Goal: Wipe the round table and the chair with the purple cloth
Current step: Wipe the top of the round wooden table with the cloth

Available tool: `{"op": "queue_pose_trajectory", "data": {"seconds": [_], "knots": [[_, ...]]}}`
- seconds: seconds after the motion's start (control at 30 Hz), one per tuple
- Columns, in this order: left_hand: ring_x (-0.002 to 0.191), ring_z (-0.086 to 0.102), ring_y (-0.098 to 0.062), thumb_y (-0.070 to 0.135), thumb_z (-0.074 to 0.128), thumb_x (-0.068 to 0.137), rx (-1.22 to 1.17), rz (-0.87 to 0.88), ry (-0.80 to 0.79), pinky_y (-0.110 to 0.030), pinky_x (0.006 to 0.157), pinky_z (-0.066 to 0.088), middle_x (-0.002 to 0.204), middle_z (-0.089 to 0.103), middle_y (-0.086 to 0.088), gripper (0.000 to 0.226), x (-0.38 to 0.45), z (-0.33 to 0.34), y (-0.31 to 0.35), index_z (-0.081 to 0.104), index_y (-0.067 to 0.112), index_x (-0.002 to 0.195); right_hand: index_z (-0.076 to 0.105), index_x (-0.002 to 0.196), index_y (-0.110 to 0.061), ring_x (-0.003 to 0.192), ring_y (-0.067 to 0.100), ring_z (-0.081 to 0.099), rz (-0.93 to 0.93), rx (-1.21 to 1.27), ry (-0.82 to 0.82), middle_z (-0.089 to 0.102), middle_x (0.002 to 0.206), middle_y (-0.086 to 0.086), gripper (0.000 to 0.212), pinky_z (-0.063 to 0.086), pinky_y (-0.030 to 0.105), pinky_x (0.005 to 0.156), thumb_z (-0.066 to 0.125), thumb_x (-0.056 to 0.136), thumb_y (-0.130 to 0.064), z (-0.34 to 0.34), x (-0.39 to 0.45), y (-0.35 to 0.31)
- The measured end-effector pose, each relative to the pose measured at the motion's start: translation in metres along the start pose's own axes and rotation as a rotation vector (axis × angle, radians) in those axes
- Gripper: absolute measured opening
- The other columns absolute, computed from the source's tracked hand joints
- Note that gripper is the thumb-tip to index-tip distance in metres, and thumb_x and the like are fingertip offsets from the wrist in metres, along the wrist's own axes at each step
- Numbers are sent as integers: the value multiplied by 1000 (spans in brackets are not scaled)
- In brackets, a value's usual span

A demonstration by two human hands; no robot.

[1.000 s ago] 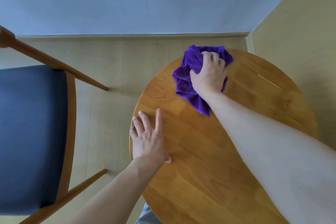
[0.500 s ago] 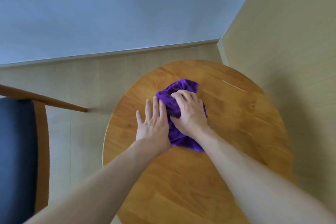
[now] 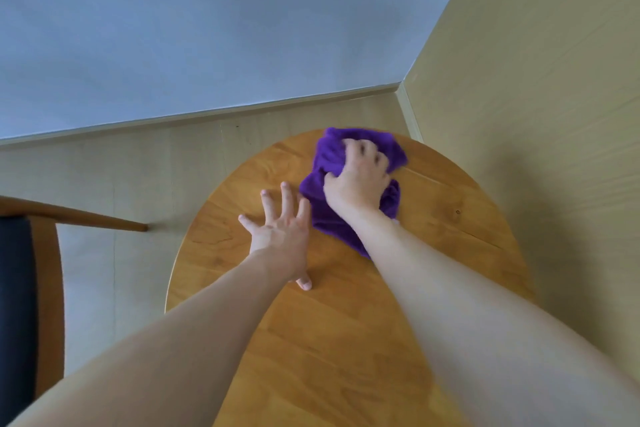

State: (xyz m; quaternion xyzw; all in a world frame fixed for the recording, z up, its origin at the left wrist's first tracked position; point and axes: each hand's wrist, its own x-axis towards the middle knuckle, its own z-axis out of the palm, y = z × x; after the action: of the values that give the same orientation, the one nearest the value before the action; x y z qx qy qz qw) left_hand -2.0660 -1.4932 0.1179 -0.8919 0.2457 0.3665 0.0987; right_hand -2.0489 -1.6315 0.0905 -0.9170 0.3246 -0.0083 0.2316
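Note:
The round wooden table [image 3: 450,225] fills the lower middle of the head view. A crumpled purple cloth [image 3: 327,215] lies on its far part, reaching the far rim. My right hand [image 3: 358,180] presses down on the cloth with fingers curled into it. My left hand [image 3: 280,232] rests flat on the tabletop just left of the cloth, fingers spread, holding nothing. The chair [image 3: 45,274], with a wooden frame and a dark blue seat, shows at the left edge, mostly cut off.
A pale wooden floor [image 3: 121,184] lies between chair and table. A light grey wall [image 3: 207,28] with a skirting board runs behind. A beige wall [image 3: 554,114] stands close to the table's right side, meeting the grey wall in a corner.
My right hand has pushed the cloth from the table's middle back to the far rim. My left hand has stayed flat on the table, its fingers now spread wider.

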Motion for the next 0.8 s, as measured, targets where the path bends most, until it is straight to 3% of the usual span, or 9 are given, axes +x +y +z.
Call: {"op": "queue_pose_trajectory", "data": {"seconds": [0.1,0.17,0.23,0.3,0.4,0.67,0.73,0.8], "knots": [[150,-17,-49,53,96,52,-1,-5,-15,-79,109,22,162,-28,-12,151,0,-2,1,-8,20,156,55,138,-24,130,29,41,-423,-23,-161,48,140,-5,62,43,51,101,77,79,-27,-8,5,16],[150,-18,-49,53,96,52,-2,-9,-17,-79,109,22,162,-29,-12,153,1,-3,1,-11,21,157,57,135,-22,128,29,46,-468,-43,-158,52,139,-5,63,44,49,101,79,77,-28,-13,17,32],[150,-18,-49,54,95,52,3,-18,-25,-78,110,22,162,-30,-11,157,2,-3,1,-16,21,157,61,128,-21,122,31,53,-326,3,-11,58,133,-1,58,47,46,99,80,74,-29,-16,25,49],[150,-19,-48,55,95,52,9,-28,-36,-78,110,21,161,-32,-10,158,2,-3,2,-19,21,157,63,120,-23,119,32,56,-27,86,202,61,127,0,49,49,48,96,79,74,-30,-22,27,70],[150,-19,-47,55,95,52,12,-41,-36,-78,110,20,160,-33,-10,159,2,-3,2,-19,20,156,59,122,-23,127,32,50,244,147,320,57,135,-1,50,43,52,99,78,77,-29,-29,18,97],[150,-14,-49,70,87,52,124,0,-25,-74,109,29,160,-31,-15,160,-2,-5,1,-23,16,155,54,129,-19,129,35,48,218,49,376,55,137,3,60,44,55,98,80,75,-26,-40,-46,159],[151,-15,-46,75,82,55,270,151,56,-73,112,26,161,-32,-15,158,-7,-5,2,-30,22,153,54,129,-18,128,35,49,215,25,369,55,136,4,62,44,54,96,82,74,-27,-40,-59,166],[151,-22,-42,66,83,63,414,378,106,-73,114,20,160,-39,-8,152,-9,-5,9,-38,33,148,54,129,-19,127,34,49,228,15,351,54,136,3,64,43,52,95,83,74,-28,-42,-69,167]]}}
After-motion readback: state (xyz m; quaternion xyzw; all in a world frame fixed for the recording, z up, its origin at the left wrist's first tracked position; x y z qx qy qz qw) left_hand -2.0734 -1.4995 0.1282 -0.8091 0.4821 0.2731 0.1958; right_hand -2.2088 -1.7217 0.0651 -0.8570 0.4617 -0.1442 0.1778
